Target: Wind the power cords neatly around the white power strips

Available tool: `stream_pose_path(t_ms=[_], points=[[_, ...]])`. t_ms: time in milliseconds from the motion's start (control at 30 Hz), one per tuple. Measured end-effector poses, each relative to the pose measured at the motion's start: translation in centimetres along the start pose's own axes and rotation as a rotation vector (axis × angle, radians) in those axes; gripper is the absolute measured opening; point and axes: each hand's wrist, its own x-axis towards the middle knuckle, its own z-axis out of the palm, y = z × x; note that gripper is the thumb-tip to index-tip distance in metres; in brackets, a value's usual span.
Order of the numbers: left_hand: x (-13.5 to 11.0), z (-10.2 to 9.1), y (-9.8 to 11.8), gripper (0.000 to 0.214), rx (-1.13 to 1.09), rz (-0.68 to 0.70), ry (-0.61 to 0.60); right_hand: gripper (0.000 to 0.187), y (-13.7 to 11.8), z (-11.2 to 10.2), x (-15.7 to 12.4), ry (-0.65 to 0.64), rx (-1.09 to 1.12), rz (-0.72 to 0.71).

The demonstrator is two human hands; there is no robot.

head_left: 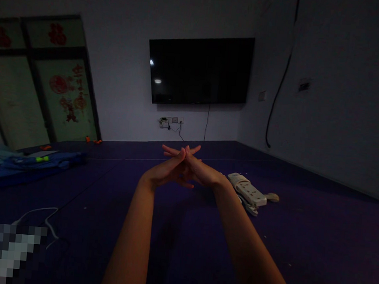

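Note:
In the middle of the head view, both my arms reach forward and the hands meet over the purple floor (110,232). My left hand (165,170) is bent at the wrist, its fingers stretched out and crossing those of the other hand. My right hand (204,170) mirrors it, with the thumb tips touching at the top. Neither hand shows any object in it; some fingers are hidden behind the palms. Beyond my right wrist, a white power strip (248,190) with its cord wrapped around it lies on the floor.
A black television (201,70) hangs on the far wall above sockets with cables. Blue cloth (33,167) with a yellow-green item lies at left, near small orange objects. A white cable (40,209) runs at lower left. A dark cable (281,88) hangs along the right wall.

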Motion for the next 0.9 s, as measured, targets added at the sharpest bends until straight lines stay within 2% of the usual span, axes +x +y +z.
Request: stream_pose_path(t_ms=[133, 367, 467, 533, 600, 667, 733, 767, 800, 867, 900], points=[[-0.9, -0.7, 0.3, 0.081, 0.032, -0.075, -0.031, 0.071, 0.4, 0.2, 0.2, -0.037, 0.005, 0.047], [-1.2, -1.0, 0.5, 0.079, 0.081, -0.074, 0.055, 0.082, 0.7, 0.9, 0.8, -0.012, -0.023, -0.013], [-0.9, -0.8, 0.3, 0.08, 0.05, -0.082, 0.053, 0.078, 0.7, 0.9, 0.9, 0.011, -0.015, 0.024], [-0.8, -1.0, 0.2, 0.08, 0.052, -0.088, 0.129, 0.075, 0.8, 0.2, 0.8, 0.075, -0.054, 0.067], [-0.8, -1.5, 0.1, 0.08, 0.118, -0.076, 0.335, 0.074, 1.3, -1.5, 0.4, 0.205, -0.164, 0.09], [-1.1, -2.4, 0.3, 0.073, 0.189, -0.008, 0.625, 0.073, 2.5, -4.2, -0.3, 0.422, -0.347, 0.067], [-1.7, -3.6, 0.6, 0.046, 0.163, 0.116, 0.933, 0.068, 4.2, -7.3, -1.3, 0.626, -0.593, 0.062], [-2.1, -4.2, 0.8, 0.031, 0.111, 0.185, 1.091, 0.065, 5.2, -8.8, -2.0, 0.695, -0.708, 0.134], [-2.6, -4.9, 1.0, 0.029, 0.047, 0.247, 1.256, 0.063, 6.2, -10.2, -2.6, 0.752, -0.808, 0.257], [-3.6, -5.9, 1.4, 0.042, -0.091, 0.361, 1.509, 0.058, 8.2, -12.2, -4.0, 0.818, -0.979, 0.52], [-4.1, -6.3, 1.6, 0.044, -0.156, 0.381, 1.575, 0.055, 9.0, -12.9, -4.6, 0.844, -1.002, 0.571]])
